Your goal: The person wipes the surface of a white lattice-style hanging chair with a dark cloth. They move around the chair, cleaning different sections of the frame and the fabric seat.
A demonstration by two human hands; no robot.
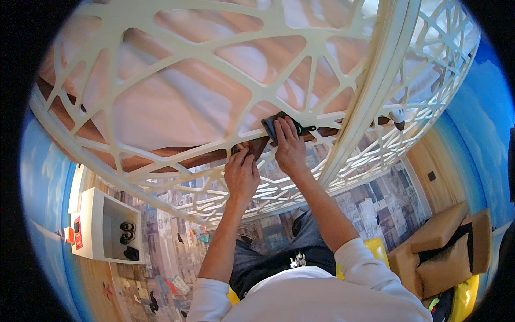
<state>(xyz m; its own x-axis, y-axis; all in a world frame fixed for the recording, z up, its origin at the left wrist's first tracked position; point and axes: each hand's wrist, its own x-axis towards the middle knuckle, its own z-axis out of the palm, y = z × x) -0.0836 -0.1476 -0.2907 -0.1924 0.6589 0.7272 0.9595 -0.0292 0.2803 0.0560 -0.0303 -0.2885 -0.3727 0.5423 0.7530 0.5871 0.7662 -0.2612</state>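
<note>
A white openwork lattice panel (225,68) curves across the view before me, with pale fabric (173,108) behind its openings. At the panel's lower part, my left hand (242,173) has its fingers curled around a strut, some fingertips showing through an opening. Just to the right, my right hand (289,151) presses a dark grey cloth (270,128) against the lattice. A black loop (310,128) sticks out from the cloth on the right. Part of the cloth is hidden under my fingers.
A thick white upright frame bar (368,88) runs right of my hands. A white cabinet (94,225) holding dark shoes (127,233) stands at the left. Small items (177,285) lie on the wood-patterned floor (155,249). A brown box-like object (438,245) is at the right.
</note>
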